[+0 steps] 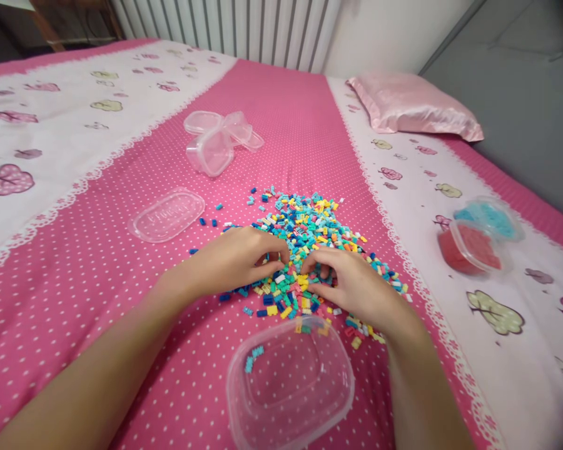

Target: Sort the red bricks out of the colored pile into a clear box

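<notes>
A heap of small toy building bricks (304, 219) in blue, teal, yellow, white and pink lies in front of me. My left hand (244, 259) reaches into the heap from the left. Its thumb and index finger are nearly together, and anything between their tips is too small to make out. Over the heap's right side is my right hand (351, 281), fingers curled and the thumb apart from them, close to some yellow bricks. Nearest to me sits a clear plastic container (291, 381), with a few light blue bricks (253, 358) inside at its left.
A clear lid (169, 215) lies left of the heap. Several clear containers and lids (213, 150) are stacked loosely farther back. On the right stand a container of red bricks (473, 247) and one of light blue bricks (490, 215). A pink pillow (413, 106) rests on the bedspread (281, 100).
</notes>
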### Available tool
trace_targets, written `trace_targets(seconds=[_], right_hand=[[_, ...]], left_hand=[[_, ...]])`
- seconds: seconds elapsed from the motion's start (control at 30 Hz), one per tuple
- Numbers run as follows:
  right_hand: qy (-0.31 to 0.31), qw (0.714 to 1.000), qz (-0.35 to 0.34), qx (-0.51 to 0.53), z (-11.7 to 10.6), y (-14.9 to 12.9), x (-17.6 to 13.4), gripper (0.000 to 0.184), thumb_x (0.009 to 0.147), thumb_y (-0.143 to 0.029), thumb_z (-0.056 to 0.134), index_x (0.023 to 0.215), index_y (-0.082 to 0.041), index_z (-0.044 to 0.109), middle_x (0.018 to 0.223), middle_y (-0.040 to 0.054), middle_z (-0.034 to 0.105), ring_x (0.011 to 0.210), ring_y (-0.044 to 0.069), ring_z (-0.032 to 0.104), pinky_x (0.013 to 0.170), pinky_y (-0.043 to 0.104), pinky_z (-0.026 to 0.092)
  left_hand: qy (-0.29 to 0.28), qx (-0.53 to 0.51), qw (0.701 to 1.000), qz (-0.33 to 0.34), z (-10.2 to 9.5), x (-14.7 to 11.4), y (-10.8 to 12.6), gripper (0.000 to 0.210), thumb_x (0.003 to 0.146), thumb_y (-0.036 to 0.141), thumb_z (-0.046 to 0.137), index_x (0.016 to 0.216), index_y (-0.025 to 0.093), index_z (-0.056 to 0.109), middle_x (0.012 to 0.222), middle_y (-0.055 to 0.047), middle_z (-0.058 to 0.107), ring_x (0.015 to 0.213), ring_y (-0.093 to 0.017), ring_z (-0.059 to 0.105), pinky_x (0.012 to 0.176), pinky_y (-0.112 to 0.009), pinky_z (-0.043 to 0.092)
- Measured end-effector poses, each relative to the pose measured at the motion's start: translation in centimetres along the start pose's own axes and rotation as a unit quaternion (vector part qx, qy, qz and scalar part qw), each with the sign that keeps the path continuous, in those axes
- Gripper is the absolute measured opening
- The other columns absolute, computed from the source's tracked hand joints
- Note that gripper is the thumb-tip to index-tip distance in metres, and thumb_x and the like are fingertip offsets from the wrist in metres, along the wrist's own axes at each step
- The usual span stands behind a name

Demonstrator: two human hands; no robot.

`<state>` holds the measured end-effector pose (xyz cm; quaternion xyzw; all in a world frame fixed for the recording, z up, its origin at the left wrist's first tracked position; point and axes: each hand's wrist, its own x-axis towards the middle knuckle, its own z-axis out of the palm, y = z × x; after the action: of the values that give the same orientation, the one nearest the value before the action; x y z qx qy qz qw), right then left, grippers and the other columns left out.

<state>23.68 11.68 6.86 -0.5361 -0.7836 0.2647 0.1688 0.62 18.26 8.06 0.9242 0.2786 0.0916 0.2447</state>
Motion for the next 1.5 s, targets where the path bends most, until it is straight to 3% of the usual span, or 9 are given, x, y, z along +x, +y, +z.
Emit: trace_targets(seconds=[0.2, 0.37, 0.43, 0.6, 0.73, 0.93, 1.2, 1.5], right_hand=[[-0.003, 0.999, 0.009, 0.034, 0.0, 0.0, 0.0, 0.023, 0.082, -0.001, 0.062, 0.092, -0.021, 0.069, 0.077, -0.0033, 0.065, 0.070, 0.012, 0.058, 0.065, 0.024, 0.041], [-0.002, 0.999, 0.015, 0.035, 0.0, 0.2, 0.0, 0.029, 0.078, 0.000, 0.058, 0.093, -0.021, 0.070, 0.076, -0.0036, 0.065, 0.069, 0.011, 0.059, 0.065, 0.024, 0.043], [0.002, 0.999, 0.018, 0.046, -0.1, 0.2, 0.0, 0.028, 0.077, -0.001, 0.058, 0.092, -0.021, 0.070, 0.075, -0.0038, 0.065, 0.068, 0.011, 0.059, 0.065, 0.024, 0.044], [0.038, 0.994, 0.012, 0.102, -0.2, 0.2, -0.2, 0.022, 0.078, -0.009, 0.061, 0.093, -0.020, 0.072, 0.082, -0.0012, 0.072, 0.074, 0.013, 0.066, 0.072, 0.025, 0.051], [0.032, 0.991, -0.003, 0.126, -0.2, 0.1, -0.4, 0.020, 0.081, -0.014, 0.061, 0.095, -0.021, 0.074, 0.090, 0.0013, 0.075, 0.076, 0.013, 0.069, 0.072, 0.026, 0.055], [0.062, 0.995, -0.057, 0.058, -0.3, 0.0, -0.1, 0.025, 0.085, -0.011, 0.058, 0.099, -0.023, 0.075, 0.097, 0.0021, 0.073, 0.083, 0.014, 0.068, 0.075, 0.027, 0.053], [0.048, 0.994, -0.005, 0.096, -0.4, -0.7, -0.4, 0.017, 0.088, -0.018, 0.061, 0.095, -0.025, 0.074, 0.092, -0.0015, 0.077, 0.080, 0.014, 0.070, 0.074, 0.025, 0.054], [0.099, 0.988, -0.027, 0.116, -0.8, -0.5, -0.2, 0.013, 0.087, -0.017, 0.063, 0.094, -0.023, 0.073, 0.092, -0.0004, 0.076, 0.080, 0.013, 0.072, 0.073, 0.025, 0.057]], left_hand=[[0.007, 0.011, 1.000, -0.005, -1.1, -0.5, -0.9, 0.020, 0.095, 0.023, 0.054, 0.103, 0.021, 0.072, 0.094, -0.001, 0.076, 0.079, -0.013, 0.067, 0.070, -0.023, 0.042], [0.090, 0.044, 0.993, -0.057, -3.1, -1.5, -2.5, 0.021, 0.094, 0.030, 0.056, 0.098, 0.019, 0.073, 0.080, 0.000, 0.074, 0.066, -0.012, 0.063, 0.064, -0.023, 0.040], [0.099, 0.052, 0.992, -0.066, -3.2, -1.6, -2.8, 0.021, 0.094, 0.031, 0.056, 0.097, 0.019, 0.073, 0.077, 0.000, 0.073, 0.063, -0.011, 0.061, 0.061, -0.023, 0.039], [0.072, 0.031, 0.997, -0.030, -2.5, -1.4, -2.5, 0.019, 0.092, 0.025, 0.057, 0.099, 0.021, 0.073, 0.086, 0.001, 0.076, 0.072, -0.012, 0.067, 0.066, -0.022, 0.042], [0.064, 0.028, 0.997, -0.041, -2.4, -1.4, -2.3, 0.018, 0.091, 0.020, 0.058, 0.100, 0.021, 0.074, 0.089, 0.000, 0.077, 0.075, -0.013, 0.068, 0.068, -0.023, 0.044], [0.060, 0.031, 0.997, -0.044, -2.5, -1.6, -2.4, 0.017, 0.091, 0.018, 0.061, 0.102, 0.020, 0.073, 0.091, -0.002, 0.077, 0.077, -0.015, 0.068, 0.068, -0.024, 0.044], [0.030, 0.036, 0.995, 0.090, 0.5, -0.1, -0.2, 0.010, 0.093, 0.018, 0.065, 0.097, 0.020, 0.074, 0.094, -0.003, 0.072, 0.093, -0.018, 0.064, 0.086, -0.029, 0.044], [0.042, 0.097, 0.991, 0.084, 1.0, 0.2, -0.7, 0.010, 0.094, 0.018, 0.061, 0.092, 0.017, 0.071, 0.089, -0.005, 0.067, 0.089, -0.020, 0.060, 0.082, -0.032, 0.043]])
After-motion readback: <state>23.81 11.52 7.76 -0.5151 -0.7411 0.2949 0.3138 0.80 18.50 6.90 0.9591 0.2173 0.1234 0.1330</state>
